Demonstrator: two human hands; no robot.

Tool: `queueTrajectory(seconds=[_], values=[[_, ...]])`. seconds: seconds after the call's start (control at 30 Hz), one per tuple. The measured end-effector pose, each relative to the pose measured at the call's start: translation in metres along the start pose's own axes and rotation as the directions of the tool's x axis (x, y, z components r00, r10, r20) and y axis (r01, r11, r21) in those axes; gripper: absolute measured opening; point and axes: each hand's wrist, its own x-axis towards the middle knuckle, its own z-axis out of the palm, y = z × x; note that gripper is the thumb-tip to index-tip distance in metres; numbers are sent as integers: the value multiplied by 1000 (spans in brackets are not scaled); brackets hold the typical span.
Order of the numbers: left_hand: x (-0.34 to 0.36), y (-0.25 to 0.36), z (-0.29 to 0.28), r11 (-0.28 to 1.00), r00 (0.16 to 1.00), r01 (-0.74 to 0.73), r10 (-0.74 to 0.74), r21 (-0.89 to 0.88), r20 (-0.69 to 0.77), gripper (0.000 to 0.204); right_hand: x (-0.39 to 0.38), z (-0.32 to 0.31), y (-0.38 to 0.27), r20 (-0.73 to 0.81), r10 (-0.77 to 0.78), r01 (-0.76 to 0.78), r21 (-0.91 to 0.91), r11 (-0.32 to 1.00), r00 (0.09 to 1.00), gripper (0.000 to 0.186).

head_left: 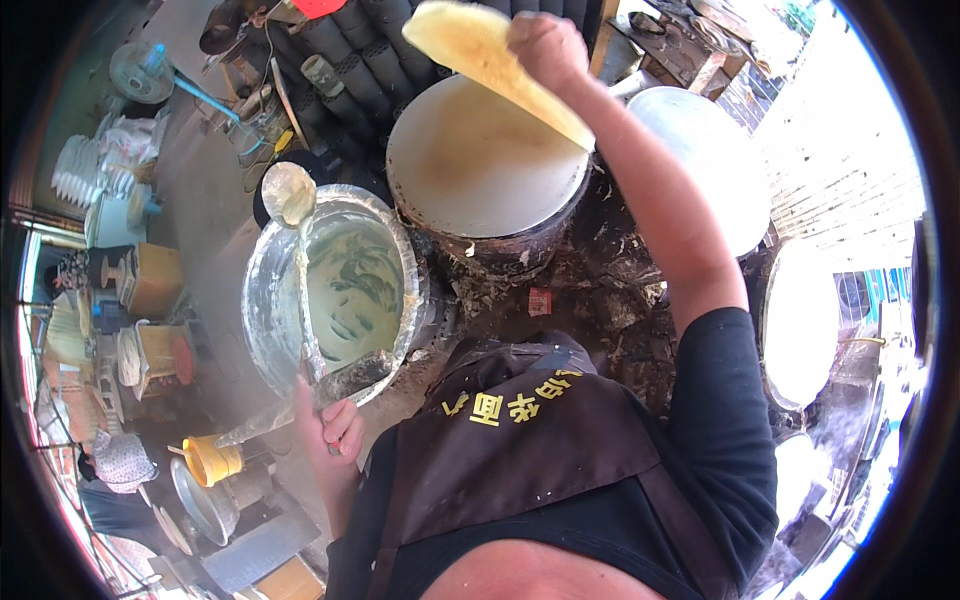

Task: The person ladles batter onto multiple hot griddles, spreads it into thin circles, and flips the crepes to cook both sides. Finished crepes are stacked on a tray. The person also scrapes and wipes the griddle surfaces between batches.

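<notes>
My right hand point(550, 50) grips the edge of a large, thin yellow pancake point(470, 45), raised and tilted above a round griddle point(490, 190). The pancake's lower right edge is close to the griddle; whether they touch is unclear. My left hand point(335, 435) closes around the handle of a long ladle point(288, 195). Pale batter coats the ladle's bowl, which is over the far left rim of a big metal pot point(262, 300). Pale greenish batter point(350, 290) lies in that pot. A batter-caked stick point(355, 375) rests by its near rim.
Right of the griddle is a second round pale surface point(700, 150), partly behind my right arm. Dark cylindrical briquettes point(370, 60) are stacked behind. A yellow pail point(212, 460) and a metal basin point(205, 500) stand at lower left, a fan point(142, 72) at far left.
</notes>
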Motion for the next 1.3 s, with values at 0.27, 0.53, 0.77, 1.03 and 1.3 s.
queueTrajectory(seconds=[0.27,0.53,0.77,1.03,1.3], values=[[18,4,24,973,892,226,-187,-47,412,49,28,-104,92,-385,-211,168,-141,976,899,21],[51,12,41,904,882,11,-211,428,422,54,-144,-227,30,-253,57,-60,-4,998,966,17],[105,25,25,744,729,277,-575,609,371,48,-387,-215,-78,-206,357,-362,13,932,911,11],[103,9,56,404,414,340,-875,849,250,46,-615,-145,-103,-384,824,-907,-235,349,417,10],[57,-21,82,60,158,501,-987,863,-22,43,-729,-124,-206,-657,747,-994,-51,93,104,11]])
